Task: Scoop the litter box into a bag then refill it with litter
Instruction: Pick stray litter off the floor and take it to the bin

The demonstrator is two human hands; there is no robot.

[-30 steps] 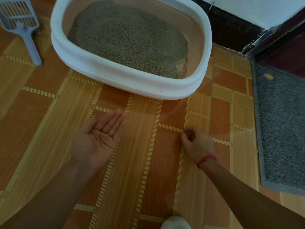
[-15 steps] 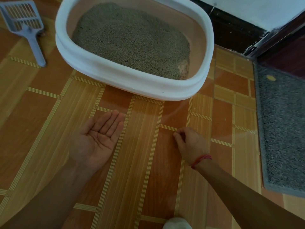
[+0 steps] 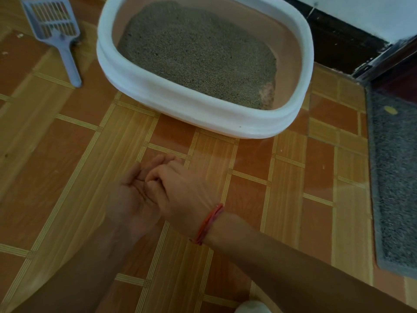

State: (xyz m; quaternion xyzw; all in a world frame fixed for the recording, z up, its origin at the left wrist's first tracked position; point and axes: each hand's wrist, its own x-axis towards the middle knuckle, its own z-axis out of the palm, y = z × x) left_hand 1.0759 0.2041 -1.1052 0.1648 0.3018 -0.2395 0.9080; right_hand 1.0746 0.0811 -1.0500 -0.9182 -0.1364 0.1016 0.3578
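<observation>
The right hand has swung left off the floor and now lies over the upturned palm of the left hand. The left fingers lie straight and close together. The right fingers are curled, tips bunched on the palm; whether they pinch anything cannot be told. A red thread circles the right wrist. Farther off stands the white litter box, holding grey litter. The grey scoop lies far left, beside it.

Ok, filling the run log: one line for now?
left hand palm-up; right hand curled over it; scoop on floor; litter box filled
</observation>
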